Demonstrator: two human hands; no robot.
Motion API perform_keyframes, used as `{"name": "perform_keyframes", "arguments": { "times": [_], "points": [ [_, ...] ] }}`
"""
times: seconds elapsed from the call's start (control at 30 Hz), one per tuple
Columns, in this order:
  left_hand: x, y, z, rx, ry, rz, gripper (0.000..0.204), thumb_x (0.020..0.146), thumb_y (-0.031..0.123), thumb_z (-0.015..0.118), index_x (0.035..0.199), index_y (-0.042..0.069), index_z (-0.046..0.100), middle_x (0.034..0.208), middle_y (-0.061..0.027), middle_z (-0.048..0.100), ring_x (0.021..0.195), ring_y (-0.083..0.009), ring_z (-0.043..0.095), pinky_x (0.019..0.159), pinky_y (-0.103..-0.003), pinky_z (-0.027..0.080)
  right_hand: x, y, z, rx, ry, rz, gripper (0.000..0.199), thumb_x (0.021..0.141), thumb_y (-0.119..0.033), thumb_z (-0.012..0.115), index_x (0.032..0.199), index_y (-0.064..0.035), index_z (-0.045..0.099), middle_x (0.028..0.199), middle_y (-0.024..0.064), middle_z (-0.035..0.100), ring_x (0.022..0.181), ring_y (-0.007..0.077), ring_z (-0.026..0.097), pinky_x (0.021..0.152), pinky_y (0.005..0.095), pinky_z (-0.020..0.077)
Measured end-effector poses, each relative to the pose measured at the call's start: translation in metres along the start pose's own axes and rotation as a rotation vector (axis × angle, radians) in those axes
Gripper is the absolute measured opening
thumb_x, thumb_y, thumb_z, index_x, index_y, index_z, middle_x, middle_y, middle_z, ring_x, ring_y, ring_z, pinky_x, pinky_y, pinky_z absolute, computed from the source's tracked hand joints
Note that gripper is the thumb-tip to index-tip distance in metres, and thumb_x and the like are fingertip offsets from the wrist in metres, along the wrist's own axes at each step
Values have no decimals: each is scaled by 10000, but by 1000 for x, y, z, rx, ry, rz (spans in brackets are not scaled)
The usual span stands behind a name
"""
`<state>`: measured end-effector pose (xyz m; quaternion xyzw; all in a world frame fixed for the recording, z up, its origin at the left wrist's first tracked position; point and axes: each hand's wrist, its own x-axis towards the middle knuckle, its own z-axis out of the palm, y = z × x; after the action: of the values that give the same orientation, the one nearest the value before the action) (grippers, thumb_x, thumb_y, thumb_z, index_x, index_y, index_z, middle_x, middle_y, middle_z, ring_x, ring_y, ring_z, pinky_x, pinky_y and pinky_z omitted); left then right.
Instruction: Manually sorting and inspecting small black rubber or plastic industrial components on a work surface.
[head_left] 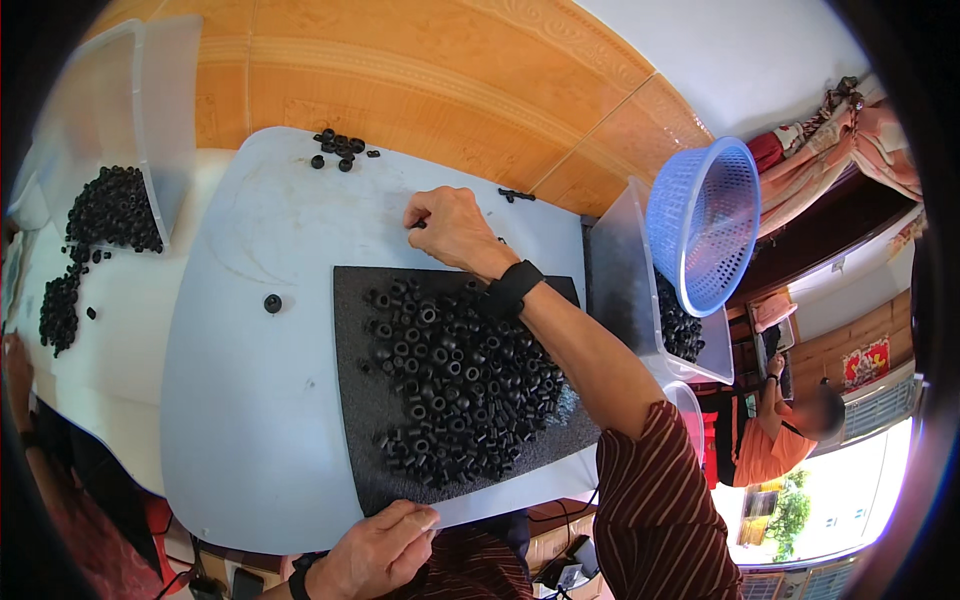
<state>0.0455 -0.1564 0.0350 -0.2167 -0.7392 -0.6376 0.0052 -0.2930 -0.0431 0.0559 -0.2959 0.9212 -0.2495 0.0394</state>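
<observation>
My right hand [450,228] is pinched shut on one ring [421,224], just past the mat [360,420]; the pile [460,380] lies under my wrist. Left hand [385,545] grips the table [250,400] edge (keeps it steady). I'd pinch lightly.

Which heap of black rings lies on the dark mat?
The big central heap of black rings, under the right forearm, lies on the dark mat. The small cluster sits on the bare white board.
</observation>
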Motion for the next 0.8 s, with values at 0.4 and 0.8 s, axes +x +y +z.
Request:
{"name": "perform_keyframes", "arguments": {
  "times": [0.4, 0.8],
  "points": [
    [-4, -2, 4, -23, 67, -149, 179, 854, -20, 596, 1033, -24, 608, 916, -155, 652, 690, -209, 651, 607, -283, 533, -76, -44, -72, 123, -553, 323, 152, 766, -134, 651, 844, -20, 715, 662, 39, 636, 543, 90, 568, 482, 245, 466],
    [1, 1, 8, 27, 74, -114, 172, 830, -42, 608, 1001, -28, 609, 909, -176, 651, 726, -266, 663, 626, -309, 531, -56, 91, -66, -191, 57, 274, 263, 802, -261, 633, 935, -54, 726, 873, 159, 698, 816, 286, 665, 753, 363, 526]
  ]
}}
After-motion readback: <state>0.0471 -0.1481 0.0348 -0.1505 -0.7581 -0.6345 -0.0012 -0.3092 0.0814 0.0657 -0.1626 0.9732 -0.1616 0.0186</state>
